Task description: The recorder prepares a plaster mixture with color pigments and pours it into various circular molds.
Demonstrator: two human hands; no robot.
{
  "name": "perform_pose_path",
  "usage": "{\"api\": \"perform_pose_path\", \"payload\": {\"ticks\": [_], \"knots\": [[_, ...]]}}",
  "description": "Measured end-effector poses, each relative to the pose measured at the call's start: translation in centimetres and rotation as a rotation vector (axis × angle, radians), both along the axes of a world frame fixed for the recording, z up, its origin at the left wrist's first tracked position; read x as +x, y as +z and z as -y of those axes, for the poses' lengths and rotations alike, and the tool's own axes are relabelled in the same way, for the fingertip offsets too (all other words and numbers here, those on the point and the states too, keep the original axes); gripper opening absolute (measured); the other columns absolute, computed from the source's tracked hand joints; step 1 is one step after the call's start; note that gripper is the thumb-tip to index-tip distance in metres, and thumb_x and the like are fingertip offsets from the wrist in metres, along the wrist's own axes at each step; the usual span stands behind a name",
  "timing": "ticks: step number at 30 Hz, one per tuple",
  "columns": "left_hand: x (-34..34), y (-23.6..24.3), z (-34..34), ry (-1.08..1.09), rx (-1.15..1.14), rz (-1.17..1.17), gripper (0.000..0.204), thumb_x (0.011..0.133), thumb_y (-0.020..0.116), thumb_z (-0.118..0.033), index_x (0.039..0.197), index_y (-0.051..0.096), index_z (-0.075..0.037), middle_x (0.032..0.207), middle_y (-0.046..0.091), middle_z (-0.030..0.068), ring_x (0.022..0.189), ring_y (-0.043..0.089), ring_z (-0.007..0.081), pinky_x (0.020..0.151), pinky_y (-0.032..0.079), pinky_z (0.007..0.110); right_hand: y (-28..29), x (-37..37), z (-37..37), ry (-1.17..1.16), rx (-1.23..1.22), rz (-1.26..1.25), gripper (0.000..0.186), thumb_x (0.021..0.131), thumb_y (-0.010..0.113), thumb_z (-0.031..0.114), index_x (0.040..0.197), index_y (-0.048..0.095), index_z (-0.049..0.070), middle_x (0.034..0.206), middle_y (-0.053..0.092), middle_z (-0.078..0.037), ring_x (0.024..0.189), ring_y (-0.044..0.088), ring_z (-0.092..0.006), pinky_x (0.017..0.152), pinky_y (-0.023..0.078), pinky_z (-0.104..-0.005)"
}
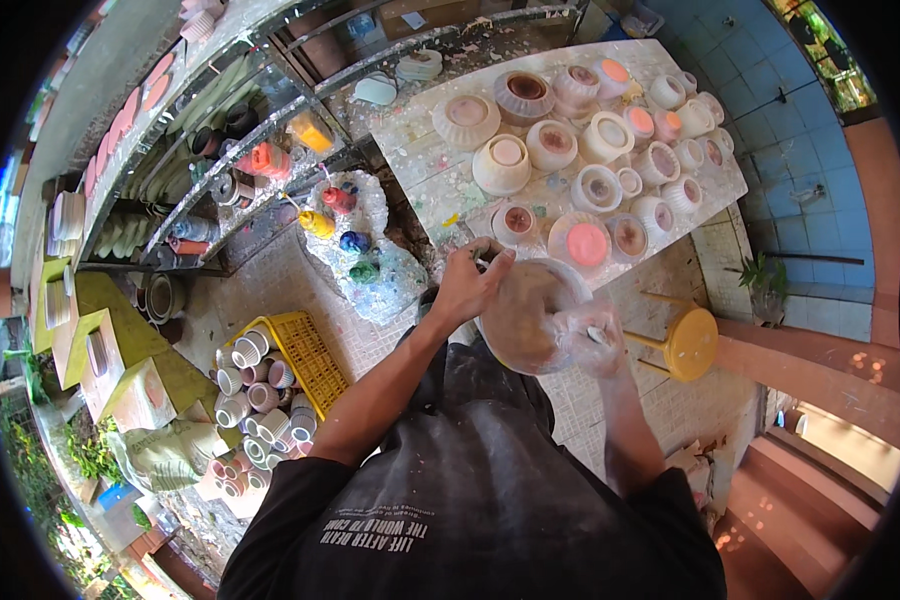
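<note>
Here, the round bowl point(527, 315) sits between the bent fingers: left hand point(468, 286) at one edge, dusty right hand point(592, 336) at the other, just as near. I can't tell if they grip.

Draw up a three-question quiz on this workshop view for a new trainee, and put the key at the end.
1. Choose one: of the two bare hands at the wide, round, greyish bowl, which is coated in whitish residue, the left hand or the right hand?
2. True or false: the yellow stool with a round seat stands on the person's right.
3. Short answer: on what does the small yellow bottle rest?

Key
1. The right hand.
2. True.
3. A pale, lumpy, paint-splashed stand.
</note>
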State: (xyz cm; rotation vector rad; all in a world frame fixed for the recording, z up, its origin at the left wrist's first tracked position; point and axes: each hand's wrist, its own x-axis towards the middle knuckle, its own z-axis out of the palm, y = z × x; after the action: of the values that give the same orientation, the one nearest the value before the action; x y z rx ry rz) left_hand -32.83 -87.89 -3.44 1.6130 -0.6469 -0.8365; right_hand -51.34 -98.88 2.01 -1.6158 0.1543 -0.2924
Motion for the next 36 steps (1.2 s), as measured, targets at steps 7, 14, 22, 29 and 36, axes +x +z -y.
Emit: {"api": "perform_pose_path", "payload": {"ticks": [7, 14, 22, 29, 36], "knots": [[-0.2, 0.5, 0.2, -0.013, 0.016, 0.054, 0.029, 0.091, 0.064, -0.026, 0.091, 0.066, 0.003, 0.074, 0.067, 0.0123, 0.067, 0.061, 0.0158, 0.065, 0.048, 0.033, -1.0, 2.7, -5.3, -0.633, 0.443, 0.278, 0.028, 0.075, 0.049, -0.012, 0.058, 0.037, 0.006, 0.057, 0.041, -0.001, 0.052, 0.040, -0.0122, 0.049, 0.032, -0.0290], [0.1, 0.0, -0.1, -0.012, 0.059, 0.064, 0.029, 0.090, 0.065, -0.026, 0.091, 0.066, 0.003, 0.077, 0.067, 0.0143, 0.068, 0.062, 0.0171, 0.066, 0.049, 0.033, 2.5, 1.5, 1.0, -0.440, 0.334, 0.516, 0.018, 0.080, 0.051, -0.012, 0.078, 0.055, 0.006, 0.068, 0.054, -0.006, 0.061, 0.051, -0.0166, 0.057, 0.046, -0.0365], [-0.2, 0.6, 0.2, 0.000, 0.032, 0.054, 0.030, 0.089, 0.065, -0.027, 0.087, 0.065, 0.002, 0.073, 0.065, 0.0123, 0.067, 0.061, 0.0176, 0.066, 0.048, 0.034, -1.1, 5.8, -1.0, -0.542, 0.091, 0.320, 0.032, 0.073, 0.052, -0.014, 0.057, 0.030, 0.002, 0.055, 0.034, 0.001, 0.050, 0.032, -0.0082, 0.045, 0.026, -0.0262], [0.1, 0.4, 0.1, -0.014, 0.014, -0.024, 0.030, 0.090, 0.065, -0.028, 0.086, 0.065, 0.002, 0.075, 0.065, 0.0108, 0.068, 0.061, 0.0171, 0.067, 0.049, 0.034, -0.6, 4.0, -4.8, -0.462, 0.298, 0.219, 0.031, 0.075, 0.054, -0.010, 0.057, 0.033, 0.003, 0.052, 0.036, 0.001, 0.050, 0.035, -0.0082, 0.046, 0.027, -0.0271], [-0.1, 0.7, 0.2, -0.013, 0.017, 0.020, 0.030, 0.090, 0.065, -0.029, 0.089, 0.065, 0.002, 0.075, 0.065, 0.0118, 0.068, 0.061, 0.0182, 0.067, 0.049, 0.034, -1.2, 2.1, -1.5, -0.645, 0.323, 0.172, 0.037, 0.078, 0.057, -0.006, 0.056, 0.029, 0.006, 0.052, 0.032, 0.003, 0.049, 0.030, -0.0056, 0.044, 0.023, -0.0282]]}}
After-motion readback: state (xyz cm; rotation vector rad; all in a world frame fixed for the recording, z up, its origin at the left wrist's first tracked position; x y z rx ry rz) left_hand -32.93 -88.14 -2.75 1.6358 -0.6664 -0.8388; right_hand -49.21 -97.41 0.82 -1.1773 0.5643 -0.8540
